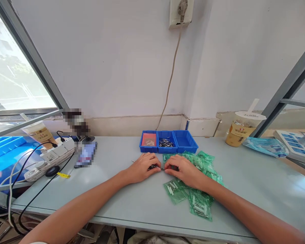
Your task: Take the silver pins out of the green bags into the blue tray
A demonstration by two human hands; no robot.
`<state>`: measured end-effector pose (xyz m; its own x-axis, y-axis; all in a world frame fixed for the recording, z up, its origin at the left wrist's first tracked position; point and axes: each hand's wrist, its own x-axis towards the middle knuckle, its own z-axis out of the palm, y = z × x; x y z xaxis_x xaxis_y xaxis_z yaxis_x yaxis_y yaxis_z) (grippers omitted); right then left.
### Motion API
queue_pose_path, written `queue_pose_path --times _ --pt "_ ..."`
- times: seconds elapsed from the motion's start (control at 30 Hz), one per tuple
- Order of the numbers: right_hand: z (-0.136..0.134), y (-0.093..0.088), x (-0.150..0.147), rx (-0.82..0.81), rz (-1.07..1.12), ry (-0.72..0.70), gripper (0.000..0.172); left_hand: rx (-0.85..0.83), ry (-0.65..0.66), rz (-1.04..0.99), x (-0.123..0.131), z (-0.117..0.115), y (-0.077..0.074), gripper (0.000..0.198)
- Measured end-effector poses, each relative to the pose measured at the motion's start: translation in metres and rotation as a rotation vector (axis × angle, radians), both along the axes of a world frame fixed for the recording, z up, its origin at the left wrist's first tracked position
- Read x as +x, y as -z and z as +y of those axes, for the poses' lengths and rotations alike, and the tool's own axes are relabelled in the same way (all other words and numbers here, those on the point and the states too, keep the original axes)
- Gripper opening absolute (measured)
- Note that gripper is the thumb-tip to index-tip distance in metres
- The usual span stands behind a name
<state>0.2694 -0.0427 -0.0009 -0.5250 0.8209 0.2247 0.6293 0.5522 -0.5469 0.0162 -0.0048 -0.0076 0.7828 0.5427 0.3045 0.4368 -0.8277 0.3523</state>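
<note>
My left hand (144,168) rests low over the table, its fingers curled over several thin dark metal pins (152,166). My right hand (185,170) is closed in a pinch beside it, thumb and forefinger on a small pin-like metal piece (163,168) between the two hands. Whether it is a screw or a plain pin is too small to tell. Under and around my right hand lie several green plastic bags (200,204) with similar metal pieces inside. Just beyond my hands stands a blue three-compartment bin (185,141); loose metal pins (166,143) fill its middle compartment.
The bin's left compartment holds a reddish packet (149,139). A drink cup (241,130) and a blue-white packet (265,146) stand at right. On the left are a power strip (51,157), cables, a phone-like object (86,154) and another cup (40,134).
</note>
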Motion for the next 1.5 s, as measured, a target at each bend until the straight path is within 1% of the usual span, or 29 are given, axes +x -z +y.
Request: queue_pose_path --times 0.2,0.4,0.57,0.63,0.73,0.83,0.93,1.0,1.13,1.3,1.5 --pt "0.000 0.005 -0.001 0.047 -0.034 -0.010 0.011 -0.001 0.004 0.002 0.000 -0.001 -0.001 0.021" --pt "0.001 0.008 -0.001 0.082 -0.041 -0.012 0.012 -0.013 0.016 0.000 0.001 0.000 -0.001 0.023" --pt "-0.002 0.004 -0.003 0.097 0.014 0.030 0.012 -0.020 -0.006 -0.012 0.000 -0.001 -0.002 0.022" --pt "-0.003 0.001 -0.003 0.090 0.063 0.065 0.016 -0.026 -0.022 -0.027 0.000 -0.002 -0.004 0.023" --pt "-0.003 -0.002 -0.002 0.023 0.194 0.144 0.026 -0.021 -0.035 -0.018 -0.002 -0.003 -0.006 0.028" --pt "0.000 -0.005 0.000 -0.117 0.358 0.214 0.035 0.012 -0.046 0.010 -0.002 -0.002 -0.006 0.034" --pt "0.001 -0.009 0.001 -0.282 0.534 0.225 0.040 0.051 -0.059 0.035 -0.003 -0.001 -0.006 0.040" --pt "0.001 -0.012 0.001 -0.346 0.652 0.226 0.038 0.075 -0.066 0.053 -0.004 0.000 -0.006 0.041" --pt "0.001 -0.014 0.003 -0.329 0.802 0.238 0.032 0.104 -0.087 0.083 -0.004 0.001 -0.007 0.038" --pt "0.006 -0.010 0.007 -0.281 0.821 0.256 0.033 0.108 -0.102 0.092 -0.005 0.003 -0.009 0.035" --pt "0.006 -0.010 0.007 -0.406 0.892 0.263 0.038 0.081 -0.106 0.091 -0.006 0.003 -0.007 0.032"
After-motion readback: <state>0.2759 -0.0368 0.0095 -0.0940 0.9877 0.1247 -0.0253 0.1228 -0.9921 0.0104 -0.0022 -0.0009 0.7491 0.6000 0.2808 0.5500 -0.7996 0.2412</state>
